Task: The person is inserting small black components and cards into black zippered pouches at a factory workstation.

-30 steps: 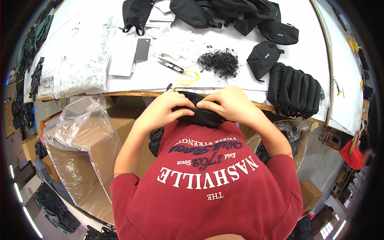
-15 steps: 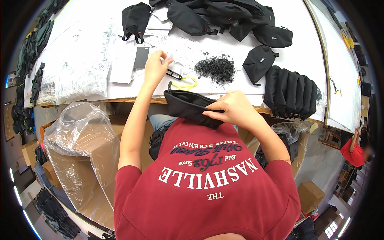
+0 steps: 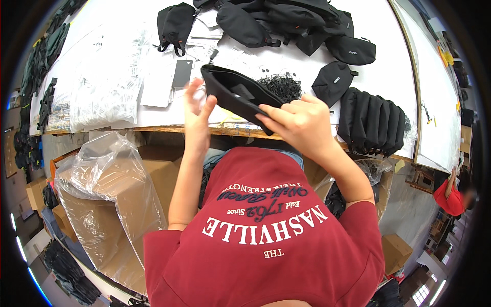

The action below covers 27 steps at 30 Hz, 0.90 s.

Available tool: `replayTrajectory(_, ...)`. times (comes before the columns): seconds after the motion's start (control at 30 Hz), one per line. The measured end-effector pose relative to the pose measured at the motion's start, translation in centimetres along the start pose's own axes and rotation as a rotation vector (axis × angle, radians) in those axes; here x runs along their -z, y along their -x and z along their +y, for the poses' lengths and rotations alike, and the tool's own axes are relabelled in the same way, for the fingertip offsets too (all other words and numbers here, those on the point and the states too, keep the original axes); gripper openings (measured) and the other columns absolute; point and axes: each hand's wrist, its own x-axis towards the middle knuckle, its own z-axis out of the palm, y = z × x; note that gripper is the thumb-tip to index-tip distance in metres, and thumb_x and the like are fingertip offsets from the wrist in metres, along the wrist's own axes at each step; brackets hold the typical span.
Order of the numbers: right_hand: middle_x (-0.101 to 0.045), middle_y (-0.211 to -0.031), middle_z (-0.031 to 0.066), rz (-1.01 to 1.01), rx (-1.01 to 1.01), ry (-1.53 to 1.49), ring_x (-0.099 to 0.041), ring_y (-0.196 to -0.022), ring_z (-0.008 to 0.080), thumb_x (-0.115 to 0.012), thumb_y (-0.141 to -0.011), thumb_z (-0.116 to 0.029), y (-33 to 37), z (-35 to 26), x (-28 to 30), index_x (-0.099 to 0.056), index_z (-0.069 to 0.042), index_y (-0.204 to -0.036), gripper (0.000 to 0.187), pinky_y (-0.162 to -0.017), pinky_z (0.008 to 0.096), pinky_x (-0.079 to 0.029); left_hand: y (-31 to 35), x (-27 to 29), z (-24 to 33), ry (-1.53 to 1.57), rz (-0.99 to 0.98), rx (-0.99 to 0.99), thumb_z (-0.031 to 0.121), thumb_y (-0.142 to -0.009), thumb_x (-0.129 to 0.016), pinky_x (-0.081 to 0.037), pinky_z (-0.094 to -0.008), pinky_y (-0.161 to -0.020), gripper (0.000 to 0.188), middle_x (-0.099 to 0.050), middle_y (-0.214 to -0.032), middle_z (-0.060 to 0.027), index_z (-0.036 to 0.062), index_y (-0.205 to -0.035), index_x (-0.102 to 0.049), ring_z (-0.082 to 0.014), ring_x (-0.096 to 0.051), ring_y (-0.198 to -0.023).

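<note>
A black zip pouch (image 3: pixel 228 101) tilts above the table's front edge, its mouth open and a pale label showing inside. My right hand (image 3: pixel 303 123) grips its right end, fingers curled over the rim. My left hand (image 3: pixel 197 115) is by the pouch's left end, thumb and fingers apart and slightly blurred, holding nothing. Beyond the left end sticks out a zipper pull (image 3: pixel 214 55). Past the pouch lies a tangle of thin black strings (image 3: pixel 282 85), partly hidden by it. A dark card (image 3: pixel 182 74) rests on white papers near my left hand.
On the white table, several black pouches (image 3: pixel 291 23) are heaped at the far side, and a row of them (image 3: pixel 372 123) stands at the right. A clear plastic bag of labels (image 3: pixel 108 82) lies at the left. Below the edge stands a plastic-covered carton (image 3: pixel 110 204).
The pouch has risen away from my body over the table with my right hand. My left hand has come back from the black snips with the yellow cord, which are now hidden, and its fingers have spread.
</note>
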Motion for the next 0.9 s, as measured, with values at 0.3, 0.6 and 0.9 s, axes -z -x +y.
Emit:
replayTrajectory(0.3, -0.050, -0.054, -0.0035, -0.012, 0.115, -0.069, -0.050, -0.048, 0.0121, -0.074, -0.073, -0.028, -2.0, -2.9, -2.2, -0.069, -0.012, -0.081, 0.019, -0.050, 0.0278, -0.035, 1.2, -1.0, -2.4, 0.683, -0.267, 0.164, 0.054, -0.076, -0.067, -0.036, -0.0424, -0.106, 0.076, -0.051, -0.122, -0.0078, 0.0073, -0.130, -0.040, -0.0256, -0.049, -0.117)
replayTrajectory(0.6, -0.052, -0.056, -0.0028, 0.079, 0.045, -0.157, -0.050, -0.046, 0.0124, -0.074, -0.073, -0.030, -2.4, -2.8, -2.0, -0.069, -0.013, -0.086, 0.022, -0.049, 0.0273, -0.034, 0.0, -0.3, -2.9, 0.918, -0.416, 0.110, 0.053, -0.072, -0.069, -0.038, -0.0377, -0.102, 0.076, -0.053, -0.116, -0.0037, 0.0115, -0.130, -0.043, -0.0212, -0.052, -0.109)
replayTrajectory(0.9, -0.057, -0.056, -0.0018, 0.082, -0.020, -0.241, -0.050, -0.045, 0.0125, -0.073, -0.076, -0.030, -2.4, -2.3, -2.2, -0.070, -0.013, -0.099, 0.028, -0.048, 0.0271, -0.034, 0.9, 1.0, -3.2, 0.746, -0.143, 0.292, 0.057, -0.081, -0.058, -0.042, -0.0364, -0.098, 0.066, -0.057, -0.121, -0.0058, 0.0085, -0.126, -0.051, -0.0222, -0.053, -0.113)
